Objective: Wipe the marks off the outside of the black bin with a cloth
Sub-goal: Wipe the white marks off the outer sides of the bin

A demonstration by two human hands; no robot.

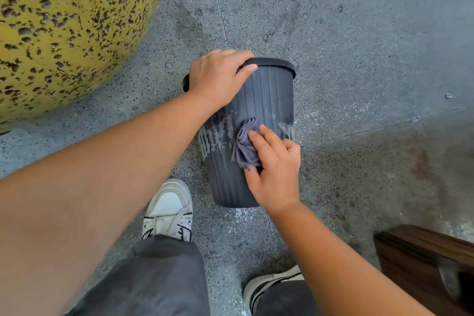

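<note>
Wiping is judged partly done: pale marks (218, 136) are seen left of the cloth (246, 143) and at the right edge on the black bin (266, 95). Cloth is pressed on by the right hand (274, 174); rim is clamped by the left hand (220, 77). Bin stands on speckled grey floor (359, 33), near a yellow boulder (64, 20), wooden furniture (431, 259) well apart.

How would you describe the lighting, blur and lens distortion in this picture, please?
Head view: soft, even light with no glare; wide-angle bending swells the left forearm and the yellow speckled sphere; the black bin, cloth and right hand are sharp, the corners slightly soft.
</note>
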